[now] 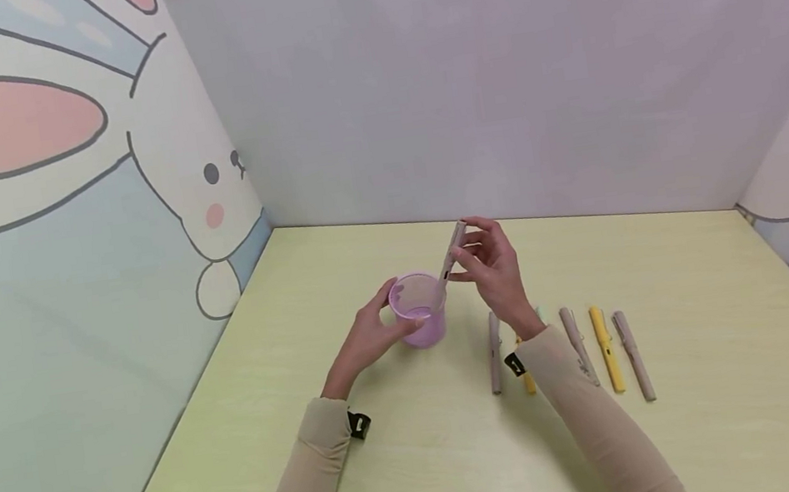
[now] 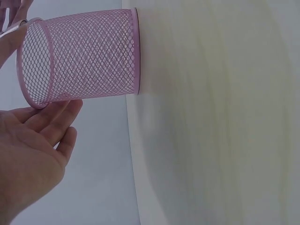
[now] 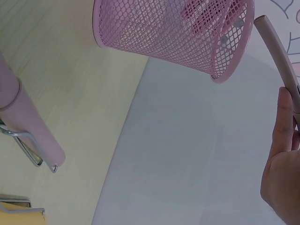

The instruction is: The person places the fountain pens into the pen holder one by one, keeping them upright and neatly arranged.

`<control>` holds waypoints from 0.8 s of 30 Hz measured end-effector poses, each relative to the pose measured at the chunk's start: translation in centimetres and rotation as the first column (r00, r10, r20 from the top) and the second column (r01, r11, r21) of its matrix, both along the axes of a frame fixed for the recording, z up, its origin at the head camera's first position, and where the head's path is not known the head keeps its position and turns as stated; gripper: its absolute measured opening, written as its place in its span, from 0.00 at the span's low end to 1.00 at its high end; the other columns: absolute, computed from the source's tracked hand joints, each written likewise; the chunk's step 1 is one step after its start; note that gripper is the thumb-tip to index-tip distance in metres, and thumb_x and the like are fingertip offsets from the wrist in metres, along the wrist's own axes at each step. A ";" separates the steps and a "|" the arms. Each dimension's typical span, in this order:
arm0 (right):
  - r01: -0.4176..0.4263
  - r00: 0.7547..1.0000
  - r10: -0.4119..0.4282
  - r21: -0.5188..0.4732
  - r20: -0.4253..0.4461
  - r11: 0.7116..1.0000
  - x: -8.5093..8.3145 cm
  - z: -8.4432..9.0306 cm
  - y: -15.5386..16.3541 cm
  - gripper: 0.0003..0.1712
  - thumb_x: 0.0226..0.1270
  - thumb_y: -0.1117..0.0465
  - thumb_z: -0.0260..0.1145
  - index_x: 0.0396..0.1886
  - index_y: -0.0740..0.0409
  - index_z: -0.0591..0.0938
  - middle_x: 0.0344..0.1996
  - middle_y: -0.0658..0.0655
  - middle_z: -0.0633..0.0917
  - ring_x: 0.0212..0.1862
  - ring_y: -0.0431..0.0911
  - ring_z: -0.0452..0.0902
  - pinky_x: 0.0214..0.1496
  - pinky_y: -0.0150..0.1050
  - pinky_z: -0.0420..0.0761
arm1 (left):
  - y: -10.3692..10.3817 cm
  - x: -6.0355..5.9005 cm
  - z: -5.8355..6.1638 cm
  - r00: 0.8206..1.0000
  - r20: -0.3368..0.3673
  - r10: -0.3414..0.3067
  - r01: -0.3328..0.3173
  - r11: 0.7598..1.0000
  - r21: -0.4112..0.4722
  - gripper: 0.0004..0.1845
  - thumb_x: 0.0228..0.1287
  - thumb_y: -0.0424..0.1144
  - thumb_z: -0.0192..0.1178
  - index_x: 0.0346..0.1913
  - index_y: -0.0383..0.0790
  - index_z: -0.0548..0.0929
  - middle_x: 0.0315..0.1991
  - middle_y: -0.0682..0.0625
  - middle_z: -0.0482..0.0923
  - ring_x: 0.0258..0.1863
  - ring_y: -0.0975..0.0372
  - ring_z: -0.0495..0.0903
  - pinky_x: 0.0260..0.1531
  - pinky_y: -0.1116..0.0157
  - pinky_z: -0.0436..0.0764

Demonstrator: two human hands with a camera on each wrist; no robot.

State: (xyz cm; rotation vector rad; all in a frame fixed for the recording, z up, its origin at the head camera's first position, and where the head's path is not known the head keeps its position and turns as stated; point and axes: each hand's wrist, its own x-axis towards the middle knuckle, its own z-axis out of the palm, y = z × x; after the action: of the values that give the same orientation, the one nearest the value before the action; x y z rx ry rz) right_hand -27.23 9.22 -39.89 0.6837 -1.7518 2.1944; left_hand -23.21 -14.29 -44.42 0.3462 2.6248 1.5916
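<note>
Right hand (image 1: 494, 266) pinches a mauve pen (image 1: 451, 255) over the pink mesh cup (image 1: 419, 310) (left hand (image 1: 375, 334) steadying, fingers relaxed); lowering it in looks next.

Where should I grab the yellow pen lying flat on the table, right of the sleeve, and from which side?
Take the yellow pen at mid-barrel, coming straight down from above. It lies flat, pointing away from the person, with a mauve pen and another mauve pen alongside, so the fingers should pinch across its width, one fingertip in each gap.
</note>
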 end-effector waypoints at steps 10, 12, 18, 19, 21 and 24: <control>0.034 0.999 -0.034 0.034 0.009 0.999 -0.1 -0.8 -0.5 0.27 0.72 0.78 0.63 0.68 0.71 0.68 0.46 0.63 0.78 0.42 0.44 0.81 0.35 0.41 0.88 | 0.0 0.0 0.1 1.000 -0.007 -0.005 0.005 1.000 -0.012 0.49 0.62 0.52 0.70 0.82 0.43 0.60 0.73 0.43 0.70 0.73 0.47 0.67 0.67 0.39 0.67; 0.031 0.999 -0.032 0.041 0.015 0.999 -0.2 -0.9 -0.6 0.27 0.72 0.78 0.63 0.68 0.71 0.69 0.46 0.64 0.78 0.43 0.44 0.80 0.35 0.41 0.88 | 0.0 0.0 0.1 1.000 -0.004 -0.004 0.004 1.000 -0.013 0.49 0.62 0.52 0.70 0.82 0.43 0.60 0.74 0.43 0.70 0.73 0.48 0.66 0.67 0.39 0.67; 0.025 0.999 -0.027 0.069 0.029 0.997 -0.3 -1.4 -0.8 0.27 0.71 0.77 0.64 0.68 0.69 0.70 0.46 0.66 0.78 0.44 0.46 0.80 0.36 0.43 0.89 | 0.1 0.0 0.1 1.000 -0.003 -0.006 0.006 1.000 -0.009 0.49 0.62 0.51 0.70 0.82 0.42 0.60 0.74 0.43 0.69 0.73 0.47 0.66 0.67 0.39 0.67; 0.025 0.999 -0.028 0.078 0.029 0.997 -0.3 -1.5 -0.8 0.27 0.71 0.77 0.64 0.68 0.68 0.70 0.46 0.67 0.78 0.44 0.47 0.80 0.35 0.43 0.89 | 0.1 0.0 0.0 1.000 -0.005 -0.007 0.007 1.000 -0.009 0.49 0.62 0.51 0.70 0.82 0.42 0.60 0.74 0.43 0.69 0.73 0.47 0.66 0.67 0.38 0.68; 0.025 0.999 -0.027 0.087 0.026 0.996 -0.3 -1.7 -0.9 0.27 0.71 0.77 0.64 0.67 0.69 0.70 0.45 0.67 0.78 0.44 0.48 0.79 0.35 0.42 0.88 | 0.1 0.0 0.0 1.000 -0.008 -0.007 0.007 1.000 -0.008 0.49 0.62 0.51 0.70 0.82 0.42 0.60 0.74 0.43 0.69 0.73 0.47 0.66 0.66 0.38 0.68; 0.023 0.999 -0.027 0.109 0.035 0.994 0.2 -1.2 -1.0 0.27 0.71 0.79 0.62 0.67 0.72 0.69 0.45 0.71 0.77 0.43 0.49 0.78 0.36 0.42 0.88 | 0.1 -0.1 -0.1 1.000 -0.009 -0.005 0.005 1.000 -0.010 0.48 0.62 0.51 0.70 0.81 0.41 0.60 0.74 0.43 0.69 0.73 0.47 0.67 0.66 0.38 0.68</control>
State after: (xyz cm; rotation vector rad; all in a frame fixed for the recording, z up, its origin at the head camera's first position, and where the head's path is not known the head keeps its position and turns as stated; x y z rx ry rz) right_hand -27.06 8.24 -41.06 0.6455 -1.8988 2.1209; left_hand -23.33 -14.16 -44.53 0.3608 2.6351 1.5793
